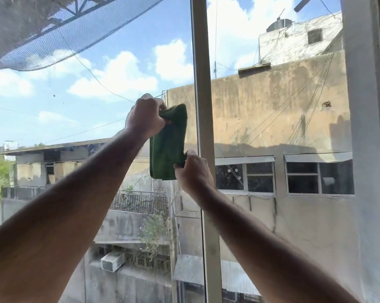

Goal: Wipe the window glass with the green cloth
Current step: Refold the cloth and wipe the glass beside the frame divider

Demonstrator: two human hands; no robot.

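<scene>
A folded green cloth [167, 147] hangs upright in front of the left pane of the window glass [92, 101], just left of the pale centre frame post [203, 106]. My left hand [145, 118] is closed on the cloth's top corner. My right hand [193, 171] pinches its lower right corner. Both arms reach up and forward from the bottom of the view. Whether the cloth touches the glass, I cannot tell.
A second pane [272, 106] lies right of the post, ending at the white side frame [364, 149]. A grey mesh curtain [42, 29] hangs across the top left. Beyond the glass are buildings, wires and sky.
</scene>
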